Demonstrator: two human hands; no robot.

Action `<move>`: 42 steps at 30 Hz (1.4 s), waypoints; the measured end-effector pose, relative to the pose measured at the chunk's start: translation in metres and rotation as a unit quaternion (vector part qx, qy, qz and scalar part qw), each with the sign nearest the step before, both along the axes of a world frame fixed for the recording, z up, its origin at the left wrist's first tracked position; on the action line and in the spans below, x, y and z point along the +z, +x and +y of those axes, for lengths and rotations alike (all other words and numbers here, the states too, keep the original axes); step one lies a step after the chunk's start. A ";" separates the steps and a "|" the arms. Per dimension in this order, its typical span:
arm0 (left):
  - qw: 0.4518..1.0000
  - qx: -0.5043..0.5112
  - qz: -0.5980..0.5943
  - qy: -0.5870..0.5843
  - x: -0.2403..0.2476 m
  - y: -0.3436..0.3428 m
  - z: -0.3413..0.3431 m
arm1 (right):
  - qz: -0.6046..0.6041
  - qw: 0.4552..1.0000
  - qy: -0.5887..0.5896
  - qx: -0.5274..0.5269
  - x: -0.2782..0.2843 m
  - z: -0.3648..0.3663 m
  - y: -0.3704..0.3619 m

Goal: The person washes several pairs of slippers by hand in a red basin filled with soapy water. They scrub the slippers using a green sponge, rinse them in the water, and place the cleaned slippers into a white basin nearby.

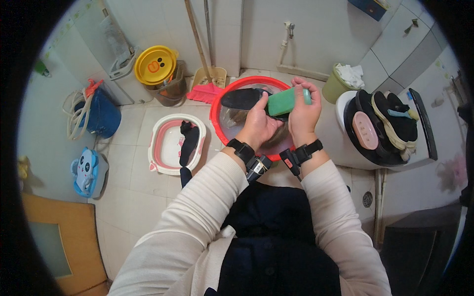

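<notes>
Your left hand grips a dark shoe insole, fingers wrapped under it, over the red basin. Your right hand pinches a green soap bar against it (soaping step, seemingly); next calls for firm strokes along the insole.

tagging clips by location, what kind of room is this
Likely a home bathroom or wash area: tiled floor and walls, a wall tap, a toilet, and wash basins such as the red basin under the hands.
</notes>
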State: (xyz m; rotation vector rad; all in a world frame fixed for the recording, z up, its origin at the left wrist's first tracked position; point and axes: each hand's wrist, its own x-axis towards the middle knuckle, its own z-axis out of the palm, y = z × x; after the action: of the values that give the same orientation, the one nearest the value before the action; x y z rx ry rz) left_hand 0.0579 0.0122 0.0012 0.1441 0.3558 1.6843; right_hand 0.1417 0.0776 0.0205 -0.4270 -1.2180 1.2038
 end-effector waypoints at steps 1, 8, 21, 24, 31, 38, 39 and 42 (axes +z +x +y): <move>1.000 0.011 0.012 -0.015 0.000 -0.001 0.000 | -0.049 0.998 0.007 -0.031 -0.003 0.001 0.000; 0.997 0.065 0.026 -0.028 0.000 -0.014 0.003 | -0.415 0.851 0.293 -0.135 -0.003 0.008 0.029; 0.973 0.100 0.202 -0.052 -0.015 -0.018 0.014 | -0.678 0.636 0.333 -0.160 -0.020 0.020 0.050; 0.991 0.112 0.069 -0.033 -0.009 -0.019 0.012 | -0.683 0.627 0.285 -0.244 -0.019 0.016 0.046; 0.997 0.056 0.057 -0.003 -0.007 -0.006 0.009 | -0.669 0.635 0.329 -0.204 -0.021 0.006 0.033; 0.997 0.048 0.063 0.009 -0.004 -0.012 0.005 | -0.644 0.648 0.334 -0.231 -0.017 0.000 0.032; 0.997 0.035 0.063 0.000 -0.004 -0.010 0.005 | -0.612 0.658 0.388 -0.205 -0.017 0.000 0.030; 0.997 0.053 0.053 0.001 -0.002 -0.010 0.004 | -0.641 0.659 0.324 -0.223 -0.020 0.000 0.031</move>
State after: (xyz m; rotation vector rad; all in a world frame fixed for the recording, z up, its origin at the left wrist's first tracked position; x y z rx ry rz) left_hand 0.0481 0.0167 -0.0010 0.2203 0.4474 1.7867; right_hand 0.1732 0.0780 0.0001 -1.0162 -2.4094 -0.2362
